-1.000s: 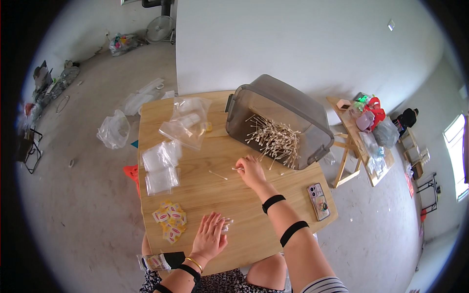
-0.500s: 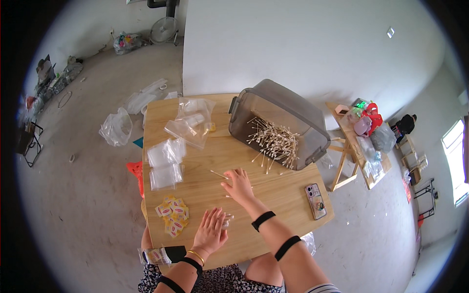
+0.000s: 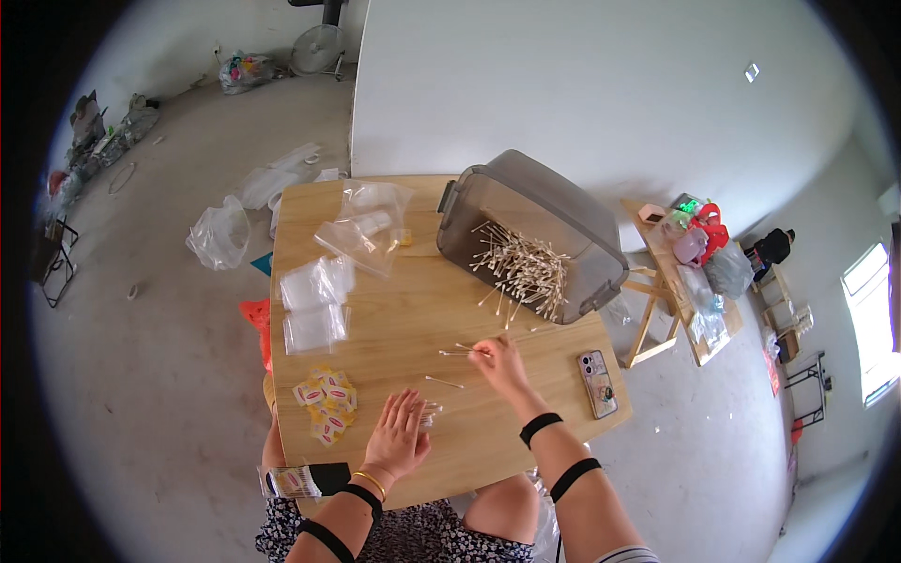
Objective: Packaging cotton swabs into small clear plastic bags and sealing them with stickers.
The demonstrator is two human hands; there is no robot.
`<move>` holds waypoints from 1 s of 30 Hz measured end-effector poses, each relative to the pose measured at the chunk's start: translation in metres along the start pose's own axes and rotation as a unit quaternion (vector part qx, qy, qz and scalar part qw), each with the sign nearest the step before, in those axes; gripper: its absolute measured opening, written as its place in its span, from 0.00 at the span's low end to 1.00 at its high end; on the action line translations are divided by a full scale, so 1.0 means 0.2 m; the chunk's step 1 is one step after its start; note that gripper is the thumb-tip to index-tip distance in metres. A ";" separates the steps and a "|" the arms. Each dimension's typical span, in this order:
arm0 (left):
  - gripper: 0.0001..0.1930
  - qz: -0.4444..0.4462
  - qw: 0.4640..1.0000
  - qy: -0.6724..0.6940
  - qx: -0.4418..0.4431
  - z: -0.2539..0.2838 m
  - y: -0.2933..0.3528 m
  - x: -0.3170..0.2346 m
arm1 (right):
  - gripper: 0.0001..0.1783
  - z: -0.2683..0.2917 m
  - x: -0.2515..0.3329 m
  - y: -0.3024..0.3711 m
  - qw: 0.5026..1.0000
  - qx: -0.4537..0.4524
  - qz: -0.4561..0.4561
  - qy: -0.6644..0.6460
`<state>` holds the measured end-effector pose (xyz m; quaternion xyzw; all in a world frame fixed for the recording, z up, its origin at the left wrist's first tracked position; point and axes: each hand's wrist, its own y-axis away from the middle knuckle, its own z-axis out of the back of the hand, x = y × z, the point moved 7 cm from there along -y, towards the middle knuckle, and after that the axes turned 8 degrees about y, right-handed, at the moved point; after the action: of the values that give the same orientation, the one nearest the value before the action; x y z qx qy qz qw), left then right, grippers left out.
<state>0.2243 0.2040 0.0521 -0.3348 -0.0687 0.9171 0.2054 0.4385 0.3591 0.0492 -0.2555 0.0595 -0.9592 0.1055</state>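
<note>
Fingers closed at right hand [image 3: 502, 364] on loose swabs [image 3: 458, 351], spread a moment earlier: apparently, pickup now achieved. Fingers together at left hand [image 3: 398, 433], laid over swab bundle [image 3: 429, 416]; firmness of grip not discernible. Single swab [image 3: 444, 382] on table [image 3: 404, 300] between hands, still ungathered.

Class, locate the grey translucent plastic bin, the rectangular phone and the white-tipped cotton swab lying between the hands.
Grey plastic bin [image 3: 558, 199]: head view, outer wall.
Rectangular phone [image 3: 597, 380]: head view, its back.
Cotton swab [image 3: 445, 382]: head view, mid-stick.
</note>
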 end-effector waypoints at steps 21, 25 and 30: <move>0.36 -0.005 0.999 -0.003 0.034 -0.05 -0.03 -0.02 | 0.10 -0.12 0.43 0.44 0.973 -0.150 -0.038 -0.171; 0.36 -0.008 0.997 -0.023 0.077 -0.08 0.00 0.00 | 0.14 -0.22 0.67 0.42 0.969 -0.049 0.010 -0.243; 0.40 -0.012 0.989 -0.121 0.085 -0.09 0.03 0.00 | 0.15 -0.13 0.57 0.47 0.971 -0.097 -0.011 -0.220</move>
<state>0.2338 0.1978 0.0359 -0.2020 -0.0187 0.9508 0.2340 0.3443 0.2417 0.0658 -0.4700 0.1252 -0.8700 0.0804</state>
